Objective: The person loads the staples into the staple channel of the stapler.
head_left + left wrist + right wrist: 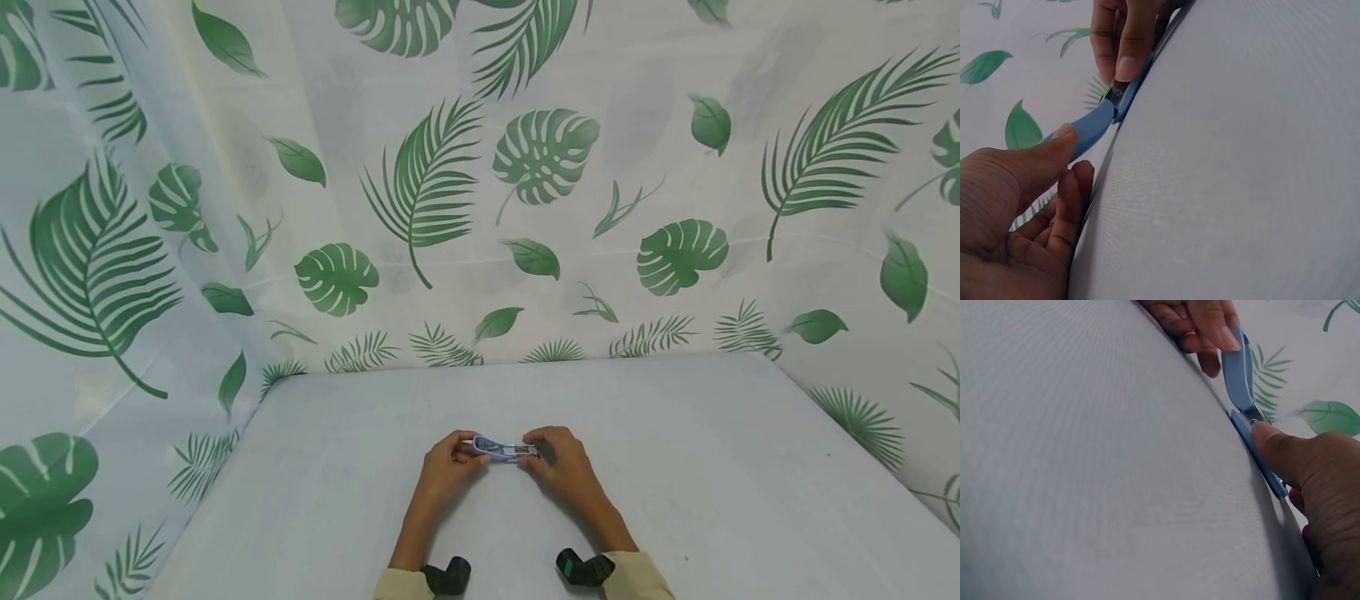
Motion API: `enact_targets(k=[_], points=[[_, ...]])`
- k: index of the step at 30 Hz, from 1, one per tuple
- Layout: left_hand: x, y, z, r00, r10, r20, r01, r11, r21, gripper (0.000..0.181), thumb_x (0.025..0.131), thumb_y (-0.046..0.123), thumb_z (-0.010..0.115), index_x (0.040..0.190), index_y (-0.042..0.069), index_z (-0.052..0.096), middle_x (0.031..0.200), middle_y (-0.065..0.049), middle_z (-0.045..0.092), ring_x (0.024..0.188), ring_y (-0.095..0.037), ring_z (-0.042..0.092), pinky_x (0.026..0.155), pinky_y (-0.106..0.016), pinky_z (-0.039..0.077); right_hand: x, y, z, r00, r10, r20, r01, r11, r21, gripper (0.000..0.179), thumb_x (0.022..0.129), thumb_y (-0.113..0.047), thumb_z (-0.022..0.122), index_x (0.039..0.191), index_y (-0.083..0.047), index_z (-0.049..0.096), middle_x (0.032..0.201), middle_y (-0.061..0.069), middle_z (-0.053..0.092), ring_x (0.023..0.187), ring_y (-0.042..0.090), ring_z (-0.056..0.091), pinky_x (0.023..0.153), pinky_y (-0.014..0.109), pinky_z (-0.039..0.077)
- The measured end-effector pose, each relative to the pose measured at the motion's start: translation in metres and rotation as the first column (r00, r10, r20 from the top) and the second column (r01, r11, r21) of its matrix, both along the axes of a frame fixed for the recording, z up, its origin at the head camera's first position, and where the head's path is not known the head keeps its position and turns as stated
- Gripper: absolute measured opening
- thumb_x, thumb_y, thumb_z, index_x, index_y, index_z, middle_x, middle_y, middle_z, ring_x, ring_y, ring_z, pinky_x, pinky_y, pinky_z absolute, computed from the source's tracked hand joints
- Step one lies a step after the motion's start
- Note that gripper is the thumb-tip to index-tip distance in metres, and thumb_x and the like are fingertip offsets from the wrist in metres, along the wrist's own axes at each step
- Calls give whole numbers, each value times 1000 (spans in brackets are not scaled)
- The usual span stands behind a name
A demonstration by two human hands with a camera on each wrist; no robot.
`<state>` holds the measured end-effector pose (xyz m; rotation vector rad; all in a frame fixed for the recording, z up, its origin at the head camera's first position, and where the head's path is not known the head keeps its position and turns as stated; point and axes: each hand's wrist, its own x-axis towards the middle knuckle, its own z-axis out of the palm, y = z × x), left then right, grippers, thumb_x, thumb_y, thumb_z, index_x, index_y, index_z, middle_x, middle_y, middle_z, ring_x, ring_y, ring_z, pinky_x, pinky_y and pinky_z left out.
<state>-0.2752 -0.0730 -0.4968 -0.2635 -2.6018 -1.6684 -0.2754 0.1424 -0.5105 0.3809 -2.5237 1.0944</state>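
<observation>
Between the hands is a small blue stapler (489, 447), its curved cover swung up from the metal staple channel and the flat base. My left hand (447, 468) pinches the curved blue cover end, thumb on top, as the left wrist view shows at the cover (1090, 130). On the other end, my right hand (566, 465) grips the channel and base, with its thumb (1272, 447) laid over the metal part. In the right wrist view the blue base (1259, 459) lies low, right along the table surface. The right fingers are partly hidden behind the stapler.
A white-covered table (705, 467) spreads out around the hands. Behind it and at both sides hangs a white curtain (600, 308) printed with green leaves. Each wrist carries a black camera mount (447, 577), close to a beige sleeve (637, 577).
</observation>
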Motion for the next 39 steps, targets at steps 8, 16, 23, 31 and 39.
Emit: enact_targets(k=[8,16,23,31,39], points=[[1,-1,0,1000,-27,0,27,999,27,36,85,16,76,116,3,65,102,-13,70,82,-13,62,69,-21,49,2,2,0,999,-36,5,36,999,29,26,75,-19,84,97,-12,71,96,1,69,102,23,60,92,46,47],[-5,-1,0,1000,-8,-15,8,1000,9,31,86,18,75,113,6,67,105,-11,71,83,-12,62,71,-24,50,-3,1,-1,997,-65,37,63,997,43,23,77,-18,82,97,-14,71,96,-1,67,98,19,59,88,42,47],[-7,2,4,999,-54,-8,54,997,49,27,87,14,73,111,5,65,110,-14,71,90,-18,69,79,-31,54,-2,-1,1,994,-79,78,78,997,13,18,77,-17,82,93,-15,72,91,-2,63,90,15,58,82,38,46],[-10,17,9,978,-172,-117,182,980,80,23,90,10,68,110,3,57,111,-15,72,103,-29,70,87,-35,55,-3,0,-2,996,-77,39,77,997,22,17,76,-16,82,89,-15,71,87,-3,63,85,13,56,78,36,46],[-7,37,18,960,-101,-262,46,977,-207,20,87,12,70,103,10,58,99,-10,74,94,-22,71,84,-40,55,-3,1,-2,998,-62,1,62,998,15,17,75,-14,83,87,-14,71,85,-2,63,84,14,57,76,36,46]])
